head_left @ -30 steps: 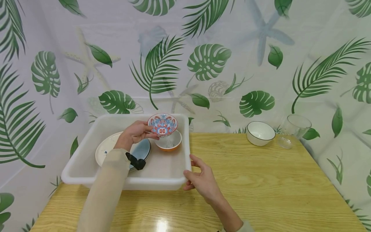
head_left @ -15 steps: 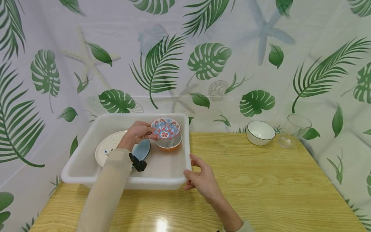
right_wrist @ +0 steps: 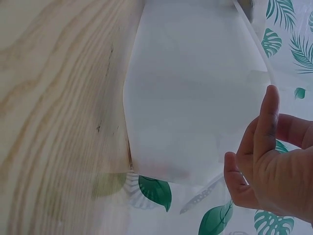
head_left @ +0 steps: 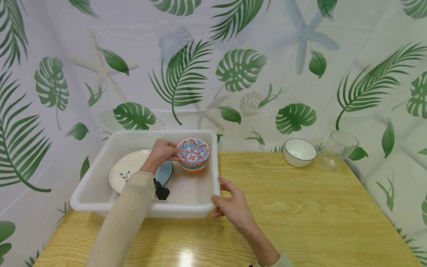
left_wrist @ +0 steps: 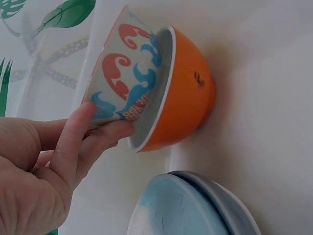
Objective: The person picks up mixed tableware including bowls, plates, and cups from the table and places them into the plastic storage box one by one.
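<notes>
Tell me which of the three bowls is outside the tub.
The white bowl with the dark rim, standing alone on the wooden table. The patterned bowl, held by the left hand, and the orange bowl beneath it are inside the white tub.

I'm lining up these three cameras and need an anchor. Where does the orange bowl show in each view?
Head: orange bowl sits centre-left in the white tub, mostly hidden under the patterned bowl that the left hand holds.
Left wrist: orange bowl upper centre, the patterned bowl nested in it.
Right wrist: not in it.
Shared landmark: the white tub, also in the right wrist view.
</notes>
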